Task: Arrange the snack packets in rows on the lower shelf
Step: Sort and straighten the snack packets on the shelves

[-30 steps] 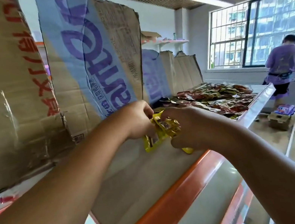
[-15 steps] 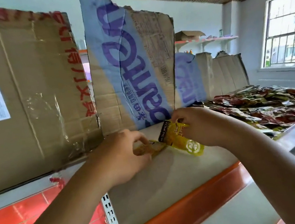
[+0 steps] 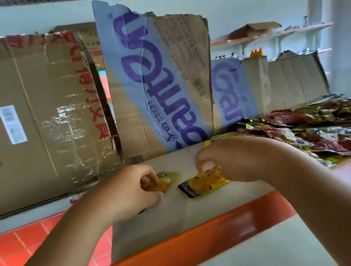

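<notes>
Since half a second earlier I had lowered both yellow packets flat onto the shelf [image 3: 210, 232]. My left hand [image 3: 131, 191] pinched the left packet [image 3: 166, 180], my right hand [image 3: 231, 160] pinched the right packet [image 3: 204, 184] just beside it. A row was starting, I judged.

left packet [image 3: 168, 179]: half under left hand [image 3: 128, 190] | right packet [image 3: 205, 185]: top under right hand [image 3: 231, 160] | print: blurred

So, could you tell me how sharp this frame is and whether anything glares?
Head view: the left packet and right packet read fairly sharp. Head view again: the corners smear, the orange shelf edge bows, and tape on the cardboard box glares.
</notes>
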`<action>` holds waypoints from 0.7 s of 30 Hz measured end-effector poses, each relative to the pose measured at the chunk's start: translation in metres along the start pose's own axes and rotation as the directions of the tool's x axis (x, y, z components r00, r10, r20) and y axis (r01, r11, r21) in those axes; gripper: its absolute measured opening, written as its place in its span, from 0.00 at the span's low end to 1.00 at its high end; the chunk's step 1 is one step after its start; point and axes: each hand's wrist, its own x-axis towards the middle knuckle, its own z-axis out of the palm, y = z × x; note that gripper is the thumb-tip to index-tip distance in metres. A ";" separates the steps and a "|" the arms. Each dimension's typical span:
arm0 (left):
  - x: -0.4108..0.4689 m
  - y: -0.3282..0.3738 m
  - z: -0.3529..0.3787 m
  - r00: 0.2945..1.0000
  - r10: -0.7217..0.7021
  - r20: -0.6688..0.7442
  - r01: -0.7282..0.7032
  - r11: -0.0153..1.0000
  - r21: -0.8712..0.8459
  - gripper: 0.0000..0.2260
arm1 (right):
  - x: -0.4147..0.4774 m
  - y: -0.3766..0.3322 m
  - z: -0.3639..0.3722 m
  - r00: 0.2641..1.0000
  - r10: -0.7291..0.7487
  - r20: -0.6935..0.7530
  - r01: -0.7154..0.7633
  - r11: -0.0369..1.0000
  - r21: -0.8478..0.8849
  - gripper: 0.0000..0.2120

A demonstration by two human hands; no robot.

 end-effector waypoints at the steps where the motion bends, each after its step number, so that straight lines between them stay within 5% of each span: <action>1: -0.004 0.000 -0.001 1.000 -0.015 -0.003 0.015 1.000 0.014 0.12 | -0.001 0.001 0.001 0.999 -0.007 -0.033 0.006 1.000 -0.030 0.25; 6: -0.023 0.005 -0.004 0.995 -0.092 -0.030 0.093 0.994 0.048 0.14 | 0.003 -0.005 0.012 0.991 -0.118 -0.067 0.101 0.972 -0.211 0.12; 10: -0.030 0.007 -0.003 0.988 -0.143 -0.051 0.144 0.989 0.013 0.13 | 0.006 -0.011 0.014 0.963 -0.254 -0.085 0.259 0.964 0.060 0.08; 15: -0.033 0.004 -0.004 0.973 -0.223 -0.066 0.223 0.975 -0.003 0.13 | 0.016 -0.012 0.021 0.985 -0.135 -0.104 0.141 0.989 0.046 0.18; 21: -0.051 -0.006 -0.014 0.965 -0.253 -0.063 0.250 0.967 -0.048 0.13 | 0.014 -0.026 0.014 0.991 -0.109 -0.072 0.112 0.993 0.030 0.12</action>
